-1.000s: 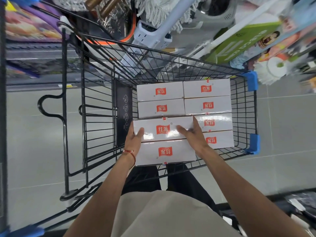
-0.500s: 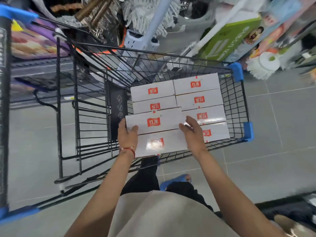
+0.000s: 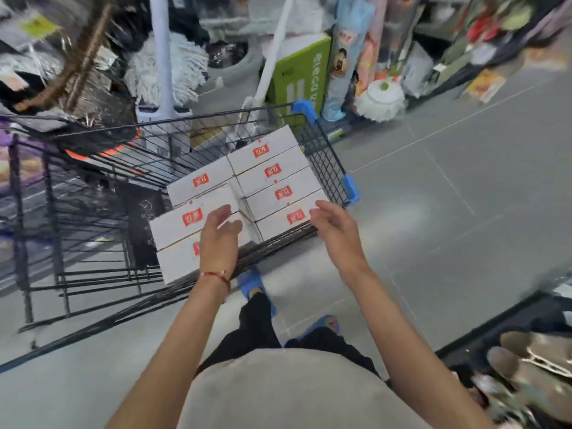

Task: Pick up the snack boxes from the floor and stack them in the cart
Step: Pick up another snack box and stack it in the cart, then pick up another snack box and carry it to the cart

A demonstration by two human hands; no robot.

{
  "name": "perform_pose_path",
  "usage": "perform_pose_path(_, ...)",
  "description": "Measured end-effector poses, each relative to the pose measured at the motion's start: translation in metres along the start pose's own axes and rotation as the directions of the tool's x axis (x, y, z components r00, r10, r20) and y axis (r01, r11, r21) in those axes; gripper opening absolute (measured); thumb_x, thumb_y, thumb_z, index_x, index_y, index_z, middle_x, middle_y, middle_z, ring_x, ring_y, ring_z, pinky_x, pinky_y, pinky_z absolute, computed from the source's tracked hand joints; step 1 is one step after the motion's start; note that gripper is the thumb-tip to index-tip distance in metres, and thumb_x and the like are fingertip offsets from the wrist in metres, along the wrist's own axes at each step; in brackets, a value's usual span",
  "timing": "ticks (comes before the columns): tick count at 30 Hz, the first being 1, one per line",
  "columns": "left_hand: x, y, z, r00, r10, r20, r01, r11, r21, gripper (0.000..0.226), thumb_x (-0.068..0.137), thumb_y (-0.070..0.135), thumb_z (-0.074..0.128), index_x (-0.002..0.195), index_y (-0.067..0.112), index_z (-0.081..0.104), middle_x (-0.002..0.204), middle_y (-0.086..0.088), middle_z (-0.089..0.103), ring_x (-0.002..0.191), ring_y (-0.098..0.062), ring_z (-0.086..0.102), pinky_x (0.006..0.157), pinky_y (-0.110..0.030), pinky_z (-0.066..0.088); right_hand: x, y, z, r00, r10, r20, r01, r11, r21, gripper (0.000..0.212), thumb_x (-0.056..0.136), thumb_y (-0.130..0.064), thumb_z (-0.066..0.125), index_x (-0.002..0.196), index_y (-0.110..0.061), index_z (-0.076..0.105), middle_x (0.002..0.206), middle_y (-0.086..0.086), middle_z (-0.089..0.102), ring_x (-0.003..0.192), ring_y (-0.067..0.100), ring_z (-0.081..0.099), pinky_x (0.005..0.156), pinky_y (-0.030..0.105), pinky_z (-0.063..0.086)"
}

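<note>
Head view, hands: my left hand [image 3: 218, 243] and right hand [image 3: 337, 230] hover over the load. The fingers [image 3: 221, 213] are loosely spread and grip nothing.
Head view, task's thing: the snack boxes [image 3: 272, 181] lie flat in two columns inside the cart [image 3: 325, 156], under and just beyond the fingers. I see none on the floor [image 3: 448, 196].
Head view, raised box: the upper box [image 3: 176, 224], just left of my left fingers, appears to sit one layer above its neighbours.
Risk, slip: I judge this box the likeliest to slide off. A brush from the left fingers could cause it, since nothing beside it stands as high.
Risk, lean: further boxes laid on uneven columns could tilt toward the lower right side.
Risk, cart: leaning on the wire rim might roll the cart on the smooth floor. My blue slipper [image 3: 252, 281] stands close below its near end.
Limit: the picture is blurred, so I cannot tell how squarely the edges line up.
</note>
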State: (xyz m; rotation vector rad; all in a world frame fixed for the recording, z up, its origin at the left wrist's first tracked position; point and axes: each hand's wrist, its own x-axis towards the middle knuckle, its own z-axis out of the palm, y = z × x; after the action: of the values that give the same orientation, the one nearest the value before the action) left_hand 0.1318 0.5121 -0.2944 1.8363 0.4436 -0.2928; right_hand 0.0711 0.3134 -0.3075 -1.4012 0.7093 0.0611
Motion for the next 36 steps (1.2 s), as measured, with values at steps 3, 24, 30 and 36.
perform_pose_path(3,-0.033,0.012,0.041,0.995,0.036,0.096,-0.039,0.999,0.024,0.031,0.098,0.009,0.058,0.128,0.016,0.063,0.133,-0.002,0.063,0.117,-0.016,0.057,0.102,-0.034,0.046,-0.019,0.002,-0.048,0.998,-0.025,-0.054,0.026,1.000,0.014,0.030,0.101,-0.013,0.067,0.131,-0.013,0.067,0.111,-0.007,0.073,0.100,-0.001,0.067,0.098,0.022,0.051)
perform_pose_path(24,-0.101,0.115,0.372,0.627,0.163,0.762,-0.312,0.949,0.054,0.030,0.097,-0.002,0.056,0.121,0.014,0.063,0.111,0.005,0.068,0.095,0.005,0.062,0.083,-0.014,0.045,-0.014,-0.050,-0.310,0.840,0.013,-0.542,0.129,0.966,0.224,0.027,0.086,-0.032,0.069,0.113,-0.033,0.070,0.121,0.003,0.075,0.116,0.018,0.069,0.103,0.029,0.050)
perform_pose_path(30,-0.060,0.176,0.476,0.574,0.146,0.806,-0.313,0.948,0.051,0.029,0.096,0.000,0.059,0.117,0.019,0.065,0.109,0.010,0.070,0.093,0.005,0.063,0.088,-0.021,0.044,0.056,-0.102,-0.375,0.776,0.055,-0.629,0.145,0.954,0.262,0.024,0.089,-0.033,0.071,0.113,-0.035,0.071,0.121,0.001,0.075,0.114,0.020,0.070,0.103,0.037,0.051)
perform_pose_path(36,-0.029,0.242,0.570,0.524,0.147,0.839,-0.317,0.948,0.032,0.027,0.096,-0.001,0.059,0.115,0.017,0.066,0.108,0.007,0.070,0.091,0.005,0.064,0.088,-0.021,0.045,0.120,-0.154,-0.433,0.732,0.080,-0.677,0.200,0.924,0.326,0.019,0.101,-0.020,0.065,0.118,-0.028,0.070,0.121,0.003,0.075,0.108,0.016,0.072,0.100,0.034,0.052)
